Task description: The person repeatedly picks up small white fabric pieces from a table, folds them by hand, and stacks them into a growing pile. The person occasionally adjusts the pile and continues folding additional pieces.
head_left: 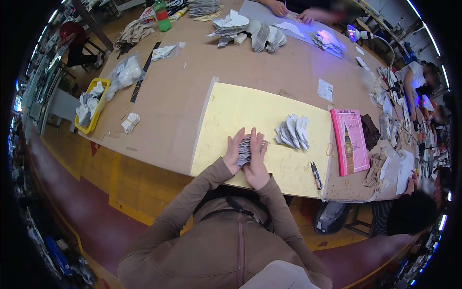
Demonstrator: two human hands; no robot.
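Note:
Between my two palms I press a stack of grey cut fabric pieces [245, 151], just over the near part of a yellow sheet [226, 111]. My left hand [234, 152] lies along the stack's left side, and my right hand [256, 160] closes on it from the right. To the right of my hands, a fanned stack of white and grey cut pieces [293, 132] rests on the yellow sheet. A pair of thread snips [315, 175] lies near the sheet's right front corner.
A pink notebook [350, 142] lies right of the sheet. At left stands a yellow basket [99, 107] of fabric pieces, beside a small bundle [130, 123]. A green bottle [162, 17], more stacks [269, 37] and a lit lamp [358, 33] are farther back; another person's hands [293, 13] work there.

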